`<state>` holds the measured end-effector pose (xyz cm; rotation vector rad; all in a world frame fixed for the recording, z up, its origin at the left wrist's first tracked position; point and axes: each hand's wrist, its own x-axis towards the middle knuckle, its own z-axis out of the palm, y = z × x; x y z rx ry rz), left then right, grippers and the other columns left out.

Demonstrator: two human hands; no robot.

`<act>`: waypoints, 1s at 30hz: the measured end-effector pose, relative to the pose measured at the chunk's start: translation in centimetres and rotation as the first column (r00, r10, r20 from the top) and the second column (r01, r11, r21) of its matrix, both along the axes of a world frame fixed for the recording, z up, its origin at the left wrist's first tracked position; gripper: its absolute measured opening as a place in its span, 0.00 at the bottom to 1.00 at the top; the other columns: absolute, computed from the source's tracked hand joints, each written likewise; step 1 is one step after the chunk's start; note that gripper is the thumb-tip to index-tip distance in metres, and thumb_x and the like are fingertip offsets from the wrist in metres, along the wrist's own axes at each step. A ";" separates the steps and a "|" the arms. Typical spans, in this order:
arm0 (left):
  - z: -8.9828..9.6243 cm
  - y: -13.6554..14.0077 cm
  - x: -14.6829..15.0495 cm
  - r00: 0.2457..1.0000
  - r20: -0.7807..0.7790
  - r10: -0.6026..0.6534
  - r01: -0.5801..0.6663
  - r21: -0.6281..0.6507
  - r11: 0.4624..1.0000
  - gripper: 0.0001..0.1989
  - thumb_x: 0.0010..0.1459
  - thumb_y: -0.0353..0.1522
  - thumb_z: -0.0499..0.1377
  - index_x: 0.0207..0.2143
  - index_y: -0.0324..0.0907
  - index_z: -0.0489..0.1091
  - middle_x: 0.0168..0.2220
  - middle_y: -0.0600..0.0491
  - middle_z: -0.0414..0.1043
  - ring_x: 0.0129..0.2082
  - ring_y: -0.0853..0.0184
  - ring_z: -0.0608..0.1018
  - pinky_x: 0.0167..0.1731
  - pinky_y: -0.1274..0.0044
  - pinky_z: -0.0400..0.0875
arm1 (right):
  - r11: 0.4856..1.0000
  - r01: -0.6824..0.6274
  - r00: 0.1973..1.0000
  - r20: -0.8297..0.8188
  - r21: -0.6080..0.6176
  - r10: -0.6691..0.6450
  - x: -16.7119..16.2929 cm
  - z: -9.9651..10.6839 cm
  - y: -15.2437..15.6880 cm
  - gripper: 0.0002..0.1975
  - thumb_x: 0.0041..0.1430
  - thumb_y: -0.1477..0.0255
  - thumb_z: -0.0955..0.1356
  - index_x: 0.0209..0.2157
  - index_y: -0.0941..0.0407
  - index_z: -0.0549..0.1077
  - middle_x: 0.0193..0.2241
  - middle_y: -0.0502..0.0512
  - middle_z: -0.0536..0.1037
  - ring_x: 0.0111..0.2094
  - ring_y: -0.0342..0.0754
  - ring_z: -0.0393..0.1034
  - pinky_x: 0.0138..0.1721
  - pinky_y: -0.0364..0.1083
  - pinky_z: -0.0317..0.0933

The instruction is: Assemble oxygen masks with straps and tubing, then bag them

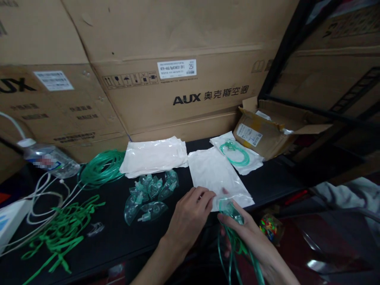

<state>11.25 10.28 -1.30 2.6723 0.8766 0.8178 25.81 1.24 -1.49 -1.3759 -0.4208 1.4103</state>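
Mask [234,211]: clear green plastic, soft, shiny, in the right hand [247,227] at the table's front edge, right by the lower end of a white pouch [218,170]. Green tubing [257,267] hangs from the same hand in loose loops, a brighter green strap among it. Right hand grasping mask and tubing; its fingers hide part of both. Left hand [192,209] has fingers bent at the pouch's lower left edge; cannot tell if it pinches the film. Pouch lies flat, white, with a clear glossy strip at the near end; the left hand covers its lower left corner.

Around: loose masks [148,196] in a cluster left of the left hand, pouch stack [154,156] behind them. Tube coil [103,168] further left, then tangled green straps [65,225] and small clear bits [95,228]. Bottle [67,164] and white cable [29,215] far left. Behind the pouch on the right, a second pouch [252,162] with coiled green tubing, overlapped by the first; open carton [252,136] just beside. Black table [118,237].
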 end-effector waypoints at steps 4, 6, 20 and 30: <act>-0.8 -1.1 -1.0 0.999 0.017 -0.035 0.034 0.011 0.999 0.07 0.69 0.25 0.56 0.46 0.42 0.71 0.42 0.50 0.77 0.40 0.61 0.79 0.41 0.70 0.78 | 0.997 0.073 0.997 0.008 0.010 -0.074 -0.4 0.4 0.3 0.50 0.49 0.61 0.80 0.69 0.51 0.59 0.17 0.42 0.74 0.12 0.46 0.66 0.13 0.45 0.68; -1.6 -1.4 -1.3 0.999 -0.018 -0.039 0.039 0.002 0.999 0.08 0.68 0.24 0.57 0.46 0.42 0.71 0.41 0.50 0.77 0.39 0.60 0.79 0.41 0.68 0.78 | 0.997 0.080 0.992 -0.102 0.005 -0.079 -0.1 0.2 0.0 0.36 0.51 0.61 0.80 0.59 0.53 0.71 0.17 0.43 0.73 0.11 0.41 0.62 0.12 0.41 0.64; -2.2 -2.2 -0.9 0.974 0.188 0.123 -0.089 -0.177 0.980 0.07 0.73 0.29 0.53 0.43 0.43 0.71 0.39 0.52 0.75 0.39 0.65 0.80 0.41 0.74 0.77 | 0.967 0.240 0.962 -0.158 0.090 -0.224 -0.8 -1.9 0.7 0.39 0.48 0.68 0.80 0.61 0.52 0.68 0.24 0.45 0.78 0.21 0.43 0.70 0.24 0.42 0.71; -2.8 -2.2 -1.3 0.976 0.205 -0.073 0.114 -0.196 0.974 0.09 0.73 0.30 0.52 0.45 0.43 0.72 0.42 0.50 0.75 0.42 0.63 0.78 0.46 0.70 0.77 | 0.967 0.175 0.982 -0.108 0.187 -0.156 -1.2 -1.7 2.5 0.49 0.44 0.64 0.82 0.67 0.48 0.64 0.22 0.41 0.77 0.17 0.43 0.67 0.18 0.40 0.64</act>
